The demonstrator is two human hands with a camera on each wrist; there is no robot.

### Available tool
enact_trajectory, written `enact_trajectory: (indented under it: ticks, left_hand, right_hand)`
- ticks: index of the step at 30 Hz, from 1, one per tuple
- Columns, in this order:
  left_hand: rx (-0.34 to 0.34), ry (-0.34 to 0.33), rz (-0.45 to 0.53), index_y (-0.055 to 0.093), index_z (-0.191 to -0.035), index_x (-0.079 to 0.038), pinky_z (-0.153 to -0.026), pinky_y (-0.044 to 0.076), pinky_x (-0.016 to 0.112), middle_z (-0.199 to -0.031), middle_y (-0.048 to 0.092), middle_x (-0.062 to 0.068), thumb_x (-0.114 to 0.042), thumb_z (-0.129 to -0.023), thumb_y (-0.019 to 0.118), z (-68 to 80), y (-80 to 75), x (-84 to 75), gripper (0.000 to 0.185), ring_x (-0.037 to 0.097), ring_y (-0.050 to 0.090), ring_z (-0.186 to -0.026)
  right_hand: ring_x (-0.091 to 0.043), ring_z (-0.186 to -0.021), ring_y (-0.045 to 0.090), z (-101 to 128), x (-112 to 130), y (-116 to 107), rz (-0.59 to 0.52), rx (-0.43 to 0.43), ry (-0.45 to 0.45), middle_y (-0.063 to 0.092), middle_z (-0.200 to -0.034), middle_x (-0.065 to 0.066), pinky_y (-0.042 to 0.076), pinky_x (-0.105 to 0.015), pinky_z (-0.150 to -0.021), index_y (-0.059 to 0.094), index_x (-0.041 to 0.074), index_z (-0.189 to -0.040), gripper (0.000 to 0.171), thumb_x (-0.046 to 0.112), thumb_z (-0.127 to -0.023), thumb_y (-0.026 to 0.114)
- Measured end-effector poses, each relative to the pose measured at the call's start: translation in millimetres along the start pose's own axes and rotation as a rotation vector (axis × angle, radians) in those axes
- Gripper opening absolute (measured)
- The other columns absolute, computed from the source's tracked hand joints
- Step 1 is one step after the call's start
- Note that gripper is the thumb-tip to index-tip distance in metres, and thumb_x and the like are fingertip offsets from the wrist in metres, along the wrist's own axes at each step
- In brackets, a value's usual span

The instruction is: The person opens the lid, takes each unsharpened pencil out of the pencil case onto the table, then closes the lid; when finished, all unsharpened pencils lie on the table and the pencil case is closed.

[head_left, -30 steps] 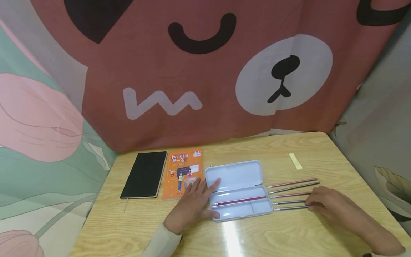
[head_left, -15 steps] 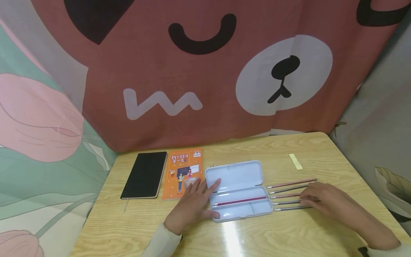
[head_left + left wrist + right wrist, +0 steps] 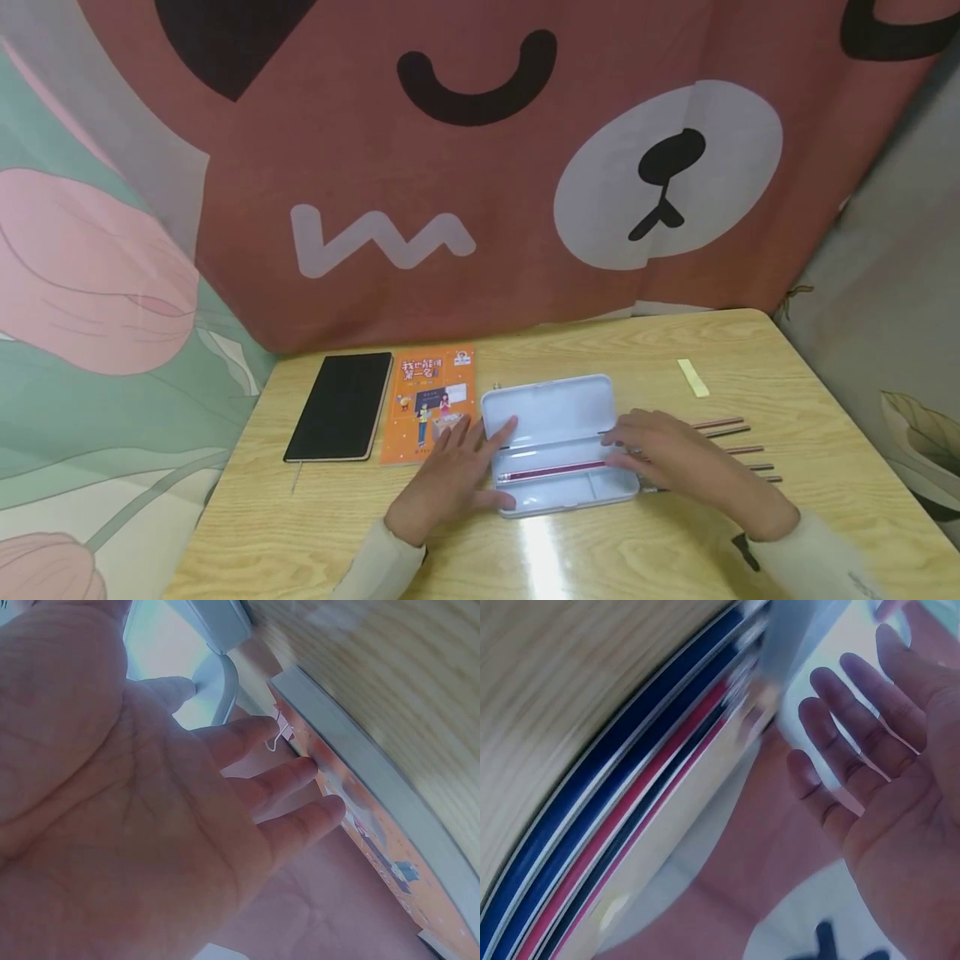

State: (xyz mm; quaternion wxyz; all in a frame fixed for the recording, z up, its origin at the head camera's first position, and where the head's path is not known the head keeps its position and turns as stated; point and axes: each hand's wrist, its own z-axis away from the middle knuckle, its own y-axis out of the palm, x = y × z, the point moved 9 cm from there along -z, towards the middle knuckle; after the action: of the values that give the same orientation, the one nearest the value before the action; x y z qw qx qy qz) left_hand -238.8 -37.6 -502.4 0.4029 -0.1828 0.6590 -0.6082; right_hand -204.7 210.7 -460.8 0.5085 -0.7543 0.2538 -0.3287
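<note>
A pale blue pencil case [image 3: 551,410] lies on the table with its lid folded back. Inside its tray is one red pencil [image 3: 555,471] with an eraser end. My left hand [image 3: 446,483] rests on the case's left end, fingers spread, thumb at the front corner. Above the case's right end is my right hand [image 3: 675,458]; the right wrist view shows its fingers [image 3: 866,739] nearly straight and holding nothing. Whether they touch the case, I cannot tell. Several red and dark pencils [image 3: 744,450] lie side by side under and beyond the right hand, their eraser ends mostly covered.
Left of the case are an orange book [image 3: 427,404] with a cartoon cover and a black notebook [image 3: 341,408] with a ribbon. A pale yellow strip [image 3: 693,378] lies at the back right. A printed cloth [image 3: 450,308] hangs behind the table [image 3: 600,554].
My right hand has moved left from the loose pencils to the right end of the pencil case. The left hand stays where it was, and the pencils still lie in their row.
</note>
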Motion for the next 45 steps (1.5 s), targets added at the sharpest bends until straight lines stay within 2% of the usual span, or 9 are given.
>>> enact_trajectory:
  ticks: [6,11,19,23,28,34,39,43,45]
  left_hand:
    - [0.012,0.001,0.001,0.027,-0.177,-0.029,-0.127,0.032,0.074,-0.17,0.044,0.02,-0.061,-0.09,0.082,-0.9,0.9,-0.2,0.108,0.054,0.038,-0.159]
    - [0.031,0.004,0.015,0.025,-0.178,-0.03,-0.127,0.03,0.075,-0.173,0.041,0.021,-0.061,-0.092,0.081,-2.5,0.1,-1.1,0.107,0.054,0.034,-0.161]
    - [0.043,-0.003,0.028,0.026,-0.177,-0.028,-0.127,0.03,0.076,-0.173,0.04,0.021,-0.058,-0.092,0.082,-1.7,-1.4,0.1,0.107,0.055,0.033,-0.161]
    - [0.03,0.009,0.02,0.029,-0.177,-0.026,-0.126,0.032,0.075,-0.169,0.044,0.022,-0.057,-0.09,0.084,-1.2,-1.3,0.4,0.107,0.056,0.036,-0.159]
    - [0.001,0.043,-0.016,0.032,-0.176,-0.022,-0.123,0.038,0.074,-0.157,0.051,0.023,-0.057,-0.088,0.085,-2.2,-2.7,-0.7,0.108,0.055,0.042,-0.154]
    - [0.006,0.04,-0.005,0.031,-0.176,-0.023,-0.123,0.036,0.077,-0.159,0.05,0.023,-0.056,-0.088,0.085,-1.1,-2.2,1.3,0.109,0.056,0.041,-0.155]
    - [0.008,0.04,0.007,0.03,-0.176,-0.023,-0.123,0.034,0.078,-0.16,0.05,0.024,-0.057,-0.089,0.084,-0.6,-1.6,2.0,0.109,0.056,0.039,-0.156]
    - [0.01,0.035,0.009,0.029,-0.177,-0.024,-0.124,0.033,0.078,-0.161,0.049,0.023,-0.058,-0.089,0.083,-1.5,-1.2,2.6,0.108,0.056,0.038,-0.157]
    - [0.011,0.035,0.009,0.029,-0.177,-0.024,-0.124,0.033,0.078,-0.161,0.049,0.024,-0.058,-0.09,0.083,-1.4,-1.1,2.7,0.109,0.056,0.038,-0.157]
  right_hand:
    - [-0.005,-0.089,0.058,-23.0,22.4,22.9,-0.049,0.071,-0.06,0.068,-0.095,0.013,0.055,-0.03,-0.076,0.082,0.017,-0.108,0.009,0.023,-0.102,0.08]
    - [-0.003,-0.088,0.054,-25.2,25.0,31.1,-0.058,0.103,-0.029,0.066,-0.093,0.016,0.05,-0.028,-0.076,0.081,0.02,-0.104,0.004,0.022,-0.1,0.081]
    - [-0.006,-0.09,0.058,-27.2,25.6,37.0,-0.1,0.099,-0.016,0.069,-0.095,0.012,0.052,-0.029,-0.078,0.078,0.017,-0.107,0.008,0.016,-0.099,0.082]
    - [-0.004,-0.09,0.055,-28.5,24.7,39.9,-0.123,0.113,-0.011,0.068,-0.094,0.014,0.051,-0.028,-0.077,0.077,0.018,-0.108,0.009,0.016,-0.1,0.081]
    - [-0.001,-0.088,0.054,-25.9,25.5,34.4,-0.129,0.032,-0.049,0.066,-0.09,0.017,0.049,-0.027,-0.077,0.079,0.021,-0.103,0.01,0.016,-0.096,0.084]
    - [0.0,-0.085,0.053,-26.0,25.9,26.1,-0.096,-0.059,-0.06,0.064,-0.09,0.015,0.05,-0.025,-0.075,0.085,0.021,-0.102,0.007,0.016,-0.097,0.084]
    - [0.0,-0.081,0.048,-19.4,26.0,1.6,-0.048,-0.162,-0.068,0.059,-0.092,0.012,0.048,-0.021,-0.069,0.087,0.017,-0.105,0.018,0.006,-0.091,0.088]
    - [0.002,-0.081,0.047,-1.7,16.2,-18.3,-0.046,-0.204,-0.07,0.057,-0.09,0.015,0.045,-0.015,-0.069,0.086,0.016,-0.11,0.028,0.0,-0.086,0.089]
    - [0.003,-0.081,0.046,9.8,9.8,-25.2,-0.048,-0.23,-0.091,0.056,-0.088,0.016,0.043,-0.013,-0.07,0.085,0.016,-0.112,0.014,0.012,-0.099,0.082]
